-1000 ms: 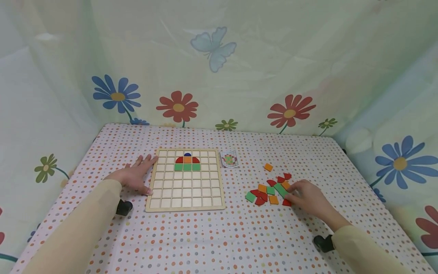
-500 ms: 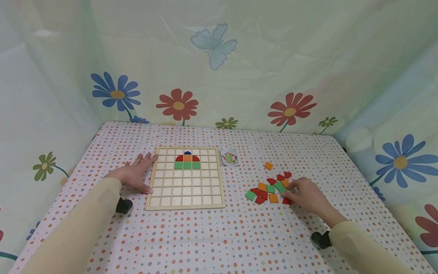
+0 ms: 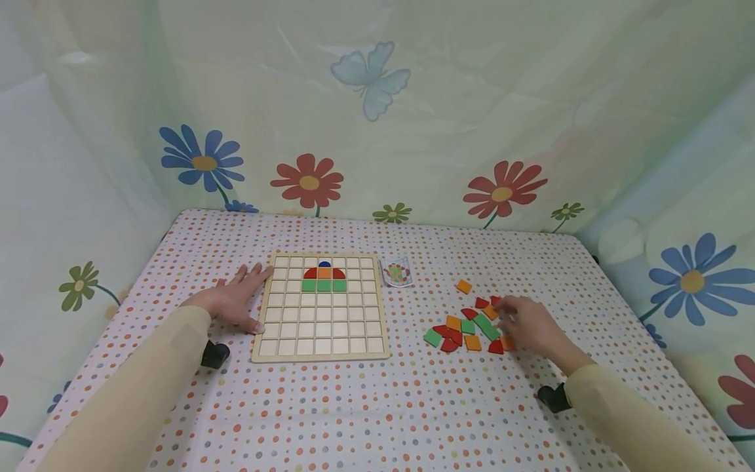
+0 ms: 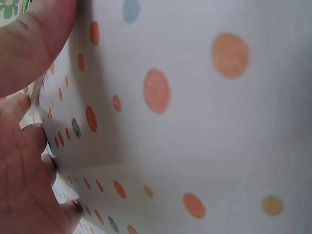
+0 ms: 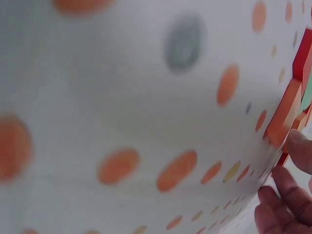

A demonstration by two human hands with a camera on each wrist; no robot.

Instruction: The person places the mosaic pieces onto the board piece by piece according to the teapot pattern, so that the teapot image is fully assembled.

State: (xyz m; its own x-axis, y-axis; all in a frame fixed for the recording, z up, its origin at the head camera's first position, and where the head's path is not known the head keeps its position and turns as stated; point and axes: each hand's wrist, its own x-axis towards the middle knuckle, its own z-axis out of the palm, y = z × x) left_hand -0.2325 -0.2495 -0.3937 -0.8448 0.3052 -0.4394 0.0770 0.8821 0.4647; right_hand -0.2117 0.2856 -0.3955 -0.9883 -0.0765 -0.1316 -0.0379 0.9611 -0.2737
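Note:
My left hand [image 3: 229, 303] lies with its fingers spread along the left edge of a wooden grid board [image 3: 291, 331]; thumb and fingertips touch the frame. On the board, a blue piece [image 3: 324, 264] tops an orange square [image 3: 324, 273] between two red curved pieces, above a green row [image 3: 324, 285]. My right hand [image 3: 531, 328] is over the right side of a loose pile of tiles, its fingertips by an orange tile [image 3: 491, 313] and small red pieces [image 3: 481, 303]. A green rectangle [image 3: 486, 326] lies beside the thumb. No tile shows lifted between its fingers.
A small pattern card [image 3: 396, 271] lies right of the board. One orange square [image 3: 464, 286] sits apart behind the pile, which mixes green, red and orange tiles. The dotted tablecloth [image 3: 330, 413] meets flowered curtains at the back and sides.
My right hand has drawn back from the green rectangle and shifted slightly up and right, uncovering an orange tile at the pile's right edge. The left hand has stayed in place.

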